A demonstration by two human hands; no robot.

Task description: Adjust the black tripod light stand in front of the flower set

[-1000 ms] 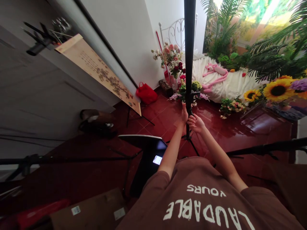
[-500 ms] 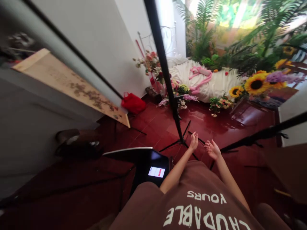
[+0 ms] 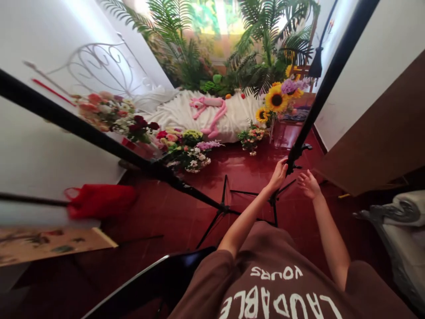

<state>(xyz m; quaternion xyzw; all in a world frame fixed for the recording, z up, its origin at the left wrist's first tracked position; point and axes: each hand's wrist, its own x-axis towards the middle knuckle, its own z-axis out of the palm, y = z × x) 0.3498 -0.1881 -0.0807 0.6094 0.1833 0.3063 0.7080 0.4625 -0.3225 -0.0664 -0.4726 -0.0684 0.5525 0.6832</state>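
On my right side a black tripod stand [image 3: 316,106] leans, its pole running up to the top edge. My left hand [image 3: 278,176] is at the lower part of this pole, fingers and thumb against it and closed around it, with the fingertips partly hidden. To the right of the pole, my right hand [image 3: 308,184] is in the air, fingers apart and holding nothing. Small black clamp knobs [image 3: 303,147] stick out from the pole just above and between the hands.
Another black tripod stand [image 3: 133,153] slants across the left. Behind are flowers [image 3: 191,146], a white cloth [image 3: 172,110] with a pink plush toy [image 3: 212,104], and palm leaves [image 3: 265,44]. A red bag [image 3: 101,200] and a black panel [image 3: 156,281] are left; a carved sofa [image 3: 407,210] is right.
My view has swung to the right. My left hand has reached the pole of the right-hand stand, and my right hand has moved to the pole's other side. The phone is out of sight.
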